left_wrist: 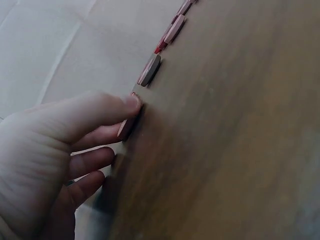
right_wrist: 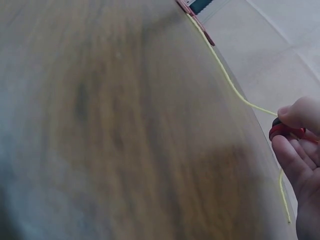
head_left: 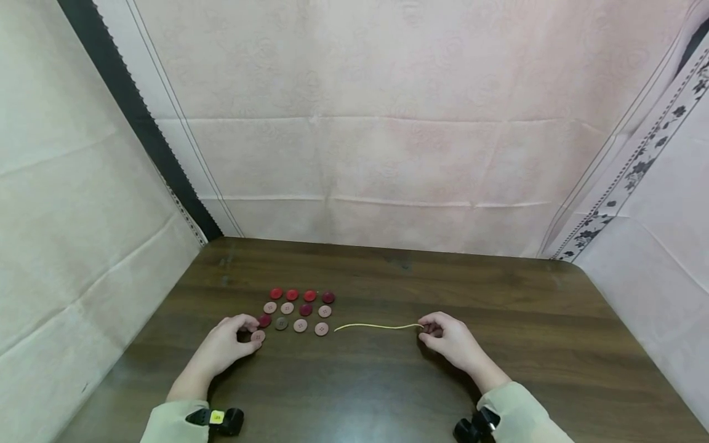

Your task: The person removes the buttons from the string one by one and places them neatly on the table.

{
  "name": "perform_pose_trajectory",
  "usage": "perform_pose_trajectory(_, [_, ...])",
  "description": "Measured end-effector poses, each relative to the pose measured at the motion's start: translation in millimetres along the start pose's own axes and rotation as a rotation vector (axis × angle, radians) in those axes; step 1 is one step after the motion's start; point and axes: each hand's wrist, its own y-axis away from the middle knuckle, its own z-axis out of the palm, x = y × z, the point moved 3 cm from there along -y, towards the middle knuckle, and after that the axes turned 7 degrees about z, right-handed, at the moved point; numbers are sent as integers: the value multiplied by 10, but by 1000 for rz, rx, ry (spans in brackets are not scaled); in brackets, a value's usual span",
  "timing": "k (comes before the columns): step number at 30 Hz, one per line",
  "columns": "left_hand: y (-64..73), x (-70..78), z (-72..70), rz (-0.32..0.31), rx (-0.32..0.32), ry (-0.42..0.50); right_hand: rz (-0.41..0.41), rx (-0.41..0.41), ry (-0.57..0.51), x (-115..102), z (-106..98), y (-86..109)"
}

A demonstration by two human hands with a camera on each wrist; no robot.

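Note:
At the near left corner of several buttons laid in rows, my left hand [head_left: 224, 344] pinches a pale pink button [head_left: 258, 336] between thumb and index finger. The left wrist view shows that button [left_wrist: 129, 126] edge-on at the tabletop. To the right, my right hand [head_left: 453, 341] holds small buttons, dark and red [right_wrist: 279, 131], between thumb and fingers. A yellow cord [head_left: 376, 326] runs from this grip leftward over the table, and a short tail [right_wrist: 285, 200] hangs below the hand. Whether the cord passes through the buttons is hidden by the fingers.
Red buttons [head_left: 292, 295] form the far row; pink, dark red and one grey-green button [head_left: 280, 323] lie nearer. The brown wooden table [head_left: 354, 387] meets pale cloth hangings [head_left: 388, 154] at the back and sides.

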Motion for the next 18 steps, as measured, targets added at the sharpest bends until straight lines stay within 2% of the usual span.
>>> perform_pose_trajectory(7, [1, 36, -28, 16, 63, 25, 15, -6, -4, -3, -6, -2])
perform_pose_trajectory(12, [-48, 149, -31, 48, 91, 38, 10, -5, -2, 4, -5, -9])
perform_pose_trajectory(18, [-167, 328, 63, 73, 108, 103, 11, 2, -4, 3, -7, -18])
